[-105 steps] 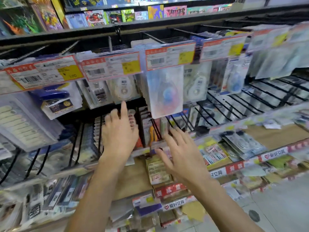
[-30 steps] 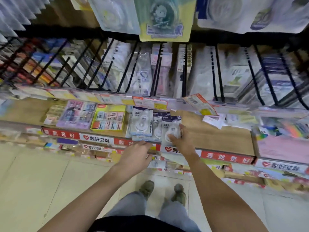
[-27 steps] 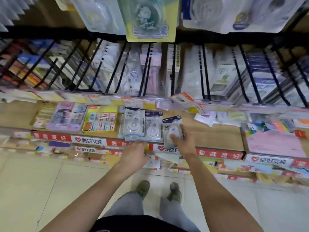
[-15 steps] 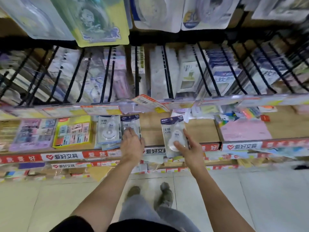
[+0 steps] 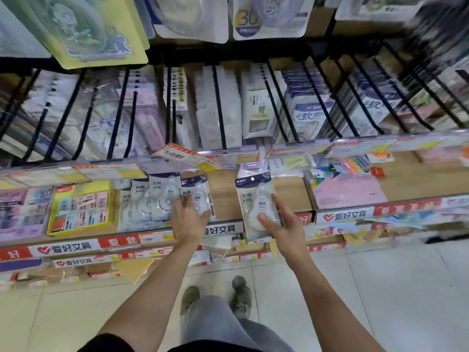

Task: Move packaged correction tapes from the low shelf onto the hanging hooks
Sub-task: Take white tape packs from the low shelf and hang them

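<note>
Wooden low shelf (image 5: 223, 199): each hand (image 5: 189, 219) (image 5: 284, 224) grips a correction tape pack (image 5: 196, 196) (image 5: 256, 199).

Bare forearms (image 5: 152, 295), black short sleeves (image 5: 106, 344); grey trousers (image 5: 215, 323), olive shoes (image 5: 189, 297)
</note>
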### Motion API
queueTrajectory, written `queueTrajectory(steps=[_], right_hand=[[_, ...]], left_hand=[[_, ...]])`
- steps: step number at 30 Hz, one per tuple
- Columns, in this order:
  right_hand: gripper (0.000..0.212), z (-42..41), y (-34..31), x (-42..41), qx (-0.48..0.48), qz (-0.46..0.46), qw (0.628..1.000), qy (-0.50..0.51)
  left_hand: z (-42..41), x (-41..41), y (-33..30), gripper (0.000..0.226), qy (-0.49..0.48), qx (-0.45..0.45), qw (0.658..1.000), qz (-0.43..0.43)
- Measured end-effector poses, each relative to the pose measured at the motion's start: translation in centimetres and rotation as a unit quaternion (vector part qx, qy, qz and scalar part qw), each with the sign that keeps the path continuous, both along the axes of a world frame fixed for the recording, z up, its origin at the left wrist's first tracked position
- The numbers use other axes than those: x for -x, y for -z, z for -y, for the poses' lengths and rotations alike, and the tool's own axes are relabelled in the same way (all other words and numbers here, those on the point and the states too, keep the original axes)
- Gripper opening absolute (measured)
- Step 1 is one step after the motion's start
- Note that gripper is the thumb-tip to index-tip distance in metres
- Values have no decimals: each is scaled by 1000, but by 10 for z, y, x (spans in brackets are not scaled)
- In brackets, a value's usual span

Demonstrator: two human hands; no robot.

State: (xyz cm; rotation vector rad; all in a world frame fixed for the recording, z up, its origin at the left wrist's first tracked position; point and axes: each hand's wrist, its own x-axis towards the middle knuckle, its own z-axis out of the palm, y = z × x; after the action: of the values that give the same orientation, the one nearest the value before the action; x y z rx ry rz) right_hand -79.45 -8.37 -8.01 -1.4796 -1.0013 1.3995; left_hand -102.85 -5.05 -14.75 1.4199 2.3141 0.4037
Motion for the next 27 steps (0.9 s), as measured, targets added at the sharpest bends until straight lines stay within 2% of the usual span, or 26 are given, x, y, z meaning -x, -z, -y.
queueTrajectory(steps=[5, 16, 23, 27], right_hand=[[61, 3, 9, -5, 12, -20, 1000, -5], [56, 3, 15, -14, 22, -17, 999, -18], [60, 0, 17, -12, 23, -33, 999, -20], [59, 2, 14, 0, 21, -33, 999, -3]], left_hand=[[3, -4, 3, 61, -29, 1, 1000, 1], [5, -26, -6, 71, -14, -62, 996, 56], [9, -39, -22, 59, -24, -124, 966, 226], [21, -37, -26, 59, -46, -116, 951, 282]])
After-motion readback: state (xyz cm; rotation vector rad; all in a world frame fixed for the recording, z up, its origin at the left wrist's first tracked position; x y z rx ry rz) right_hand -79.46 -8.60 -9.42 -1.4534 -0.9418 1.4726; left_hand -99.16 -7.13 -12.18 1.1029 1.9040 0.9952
